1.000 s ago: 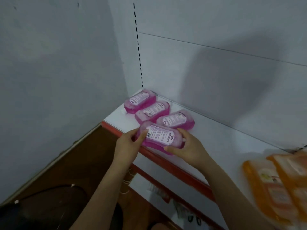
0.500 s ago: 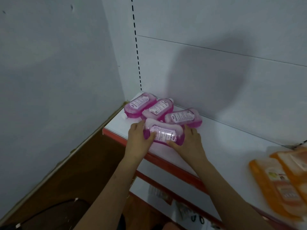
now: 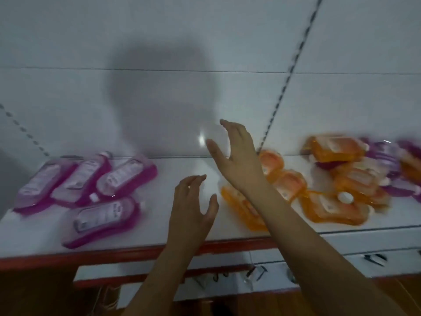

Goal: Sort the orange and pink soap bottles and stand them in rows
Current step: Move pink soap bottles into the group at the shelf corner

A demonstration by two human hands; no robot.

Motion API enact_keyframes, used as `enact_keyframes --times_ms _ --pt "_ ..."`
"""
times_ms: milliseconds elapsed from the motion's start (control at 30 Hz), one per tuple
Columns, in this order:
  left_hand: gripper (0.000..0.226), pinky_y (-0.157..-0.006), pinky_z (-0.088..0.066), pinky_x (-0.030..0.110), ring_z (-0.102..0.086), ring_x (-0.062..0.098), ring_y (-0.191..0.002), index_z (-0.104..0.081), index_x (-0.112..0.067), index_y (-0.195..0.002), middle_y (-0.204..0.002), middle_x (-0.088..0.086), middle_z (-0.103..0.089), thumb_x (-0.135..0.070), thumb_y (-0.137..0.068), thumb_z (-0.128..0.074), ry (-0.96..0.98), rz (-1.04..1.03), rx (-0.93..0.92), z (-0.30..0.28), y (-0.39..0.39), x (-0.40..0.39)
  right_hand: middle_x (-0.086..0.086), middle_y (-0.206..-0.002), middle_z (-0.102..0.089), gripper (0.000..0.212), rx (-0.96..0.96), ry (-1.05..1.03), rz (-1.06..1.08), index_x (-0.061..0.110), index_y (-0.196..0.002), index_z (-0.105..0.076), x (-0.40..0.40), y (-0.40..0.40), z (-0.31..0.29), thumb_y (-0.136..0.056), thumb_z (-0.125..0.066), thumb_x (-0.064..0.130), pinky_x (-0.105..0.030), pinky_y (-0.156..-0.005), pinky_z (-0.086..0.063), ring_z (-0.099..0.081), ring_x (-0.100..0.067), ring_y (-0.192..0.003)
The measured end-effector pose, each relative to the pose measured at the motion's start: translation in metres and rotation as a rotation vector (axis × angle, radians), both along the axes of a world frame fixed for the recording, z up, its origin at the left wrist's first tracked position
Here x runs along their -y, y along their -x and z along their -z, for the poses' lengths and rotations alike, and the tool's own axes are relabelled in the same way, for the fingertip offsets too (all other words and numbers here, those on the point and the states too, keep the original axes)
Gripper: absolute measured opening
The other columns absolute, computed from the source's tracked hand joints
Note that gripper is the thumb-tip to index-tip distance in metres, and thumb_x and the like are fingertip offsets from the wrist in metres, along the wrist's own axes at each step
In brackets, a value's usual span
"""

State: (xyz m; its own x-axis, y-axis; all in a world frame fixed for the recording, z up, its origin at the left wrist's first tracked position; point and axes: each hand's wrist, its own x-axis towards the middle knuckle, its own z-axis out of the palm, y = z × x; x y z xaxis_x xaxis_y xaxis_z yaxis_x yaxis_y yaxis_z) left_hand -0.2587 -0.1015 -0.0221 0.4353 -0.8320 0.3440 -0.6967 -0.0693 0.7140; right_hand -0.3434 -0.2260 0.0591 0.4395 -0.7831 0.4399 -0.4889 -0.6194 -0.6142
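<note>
Several pink soap bottles lie flat at the left end of the white shelf (image 3: 177,233); three sit side by side at the back (image 3: 84,179) and one pink bottle (image 3: 102,220) lies in front of them. Orange soap bottles (image 3: 332,208) lie in a loose heap to the right, with a few pink bottles (image 3: 387,156) mixed in at the far right. My left hand (image 3: 191,208) hovers over the shelf's bare middle, fingers loosely spread, holding nothing. My right hand (image 3: 237,158) is raised higher and further right, above the nearest orange bottle (image 3: 241,208), fingers open and empty.
The shelf has a red front edge (image 3: 114,254) and a white back panel with a slotted upright (image 3: 280,96). A lower shelf (image 3: 341,267) shows beneath. The picture is blurred by movement.
Both hands have let go of the front pink bottle, which now lies on the shelf. The view and both hands have swung right toward the orange heap.
</note>
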Motion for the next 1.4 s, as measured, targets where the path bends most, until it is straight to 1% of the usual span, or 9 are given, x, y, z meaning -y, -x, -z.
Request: enact_keyframes --times_ms 167,333,433,700,900,1033,1167,1300,1400 --pt "0.048 -0.096 -0.042 0.024 -0.045 0.003 -0.120 -0.044 -0.030 -0.138 -0.132 -0.015 -0.044 -0.051 -0.095 -0.041 -0.015 0.365 -0.045 -0.010 0.104 0.051 -0.002 -0.140 -0.047 0.060 0.054 0.045 0.209 0.015 -0.143 -0.044 0.042 0.115 -0.023 -0.095 -0.048 0.051 -0.025 -0.108 -0.031 -0.042 -0.017 -0.131" --pt "0.045 -0.097 -0.032 0.011 -0.035 -0.011 -0.123 -0.042 -0.035 -0.140 -0.136 -0.021 -0.040 -0.054 -0.099 -0.037 -0.012 0.533 0.018 -0.019 0.214 0.089 -0.003 -0.139 -0.049 0.057 0.070 0.053 0.328 0.014 -0.140 -0.046 0.076 0.240 -0.024 -0.094 -0.049 0.047 -0.026 -0.106 -0.031 -0.043 -0.018 -0.129" --pt "0.041 -0.093 -0.041 0.019 -0.043 -0.005 -0.117 -0.046 -0.032 -0.137 -0.130 -0.019 -0.044 -0.047 -0.099 -0.043 -0.011 0.539 0.042 -0.022 0.281 0.119 -0.002 -0.136 -0.051 0.055 0.091 0.041 0.378 0.015 -0.138 -0.048 0.099 0.317 -0.013 -0.092 -0.050 0.045 -0.029 -0.106 -0.035 -0.045 -0.016 -0.126" --pt "0.030 -0.087 -0.031 0.004 -0.047 0.000 -0.102 -0.060 -0.021 -0.123 -0.116 -0.008 -0.058 -0.022 -0.093 -0.061 -0.028 0.395 0.086 -0.016 0.406 0.201 -0.004 -0.133 -0.054 0.053 0.138 -0.121 0.423 0.016 -0.138 -0.048 0.185 0.480 0.015 -0.095 -0.050 0.047 -0.039 -0.101 -0.047 -0.055 -0.018 -0.117" --pt "0.025 -0.072 -0.057 0.042 -0.061 0.015 -0.084 -0.053 -0.027 -0.102 -0.094 -0.004 -0.057 -0.046 -0.086 -0.047 -0.278 0.190 -0.056 0.004 0.437 0.235 -0.009 -0.130 -0.055 0.052 0.104 -0.306 0.283 0.015 -0.141 -0.045 0.252 0.491 0.034 -0.096 -0.053 0.038 -0.040 -0.099 -0.048 -0.057 -0.021 -0.113" --pt "0.018 -0.071 -0.048 0.042 -0.055 0.025 -0.082 -0.059 -0.012 -0.099 -0.087 0.005 -0.058 -0.023 -0.085 -0.062 -0.242 0.060 0.224 0.010 0.437 0.251 -0.012 -0.137 -0.052 0.052 -0.038 -0.401 0.223 0.014 -0.143 -0.043 0.287 0.475 0.052 -0.096 -0.054 0.034 -0.037 -0.105 -0.041 -0.052 -0.026 -0.123" --pt "0.036 -0.079 -0.048 0.040 -0.058 0.030 -0.092 -0.065 -0.005 -0.110 -0.102 0.011 -0.066 -0.027 -0.087 -0.048 -0.318 0.037 0.379 0.023 0.437 0.265 -0.013 -0.125 -0.059 0.048 -0.124 -0.420 0.177 0.009 -0.140 -0.047 0.305 0.461 0.060 -0.098 -0.053 0.032 -0.028 -0.094 -0.039 -0.053 -0.026 -0.119" --pt "0.021 -0.059 -0.052 0.036 -0.064 0.026 -0.073 -0.066 -0.011 -0.090 -0.082 0.007 -0.067 -0.018 -0.074 -0.077 -0.326 0.053 0.328 0.019 0.438 0.274 -0.014 -0.109 -0.066 0.036 -0.109 -0.467 0.171 0.002 -0.117 -0.060 0.321 0.456 0.059 -0.098 -0.055 0.032 -0.031 -0.083 -0.046 -0.061 -0.028 -0.102" --pt "0.013 -0.056 -0.041 0.029 -0.063 0.022 -0.072 -0.064 -0.016 -0.088 -0.082 0.000 -0.065 -0.026 -0.084 -0.071 -0.294 0.049 0.191 0.015 0.433 0.278 -0.006 -0.099 -0.067 0.028 -0.108 -0.490 0.183 0.010 -0.102 -0.064 0.332 0.460 0.057 -0.097 -0.054 0.035 -0.033 -0.078 -0.047 -0.061 -0.024 -0.092"
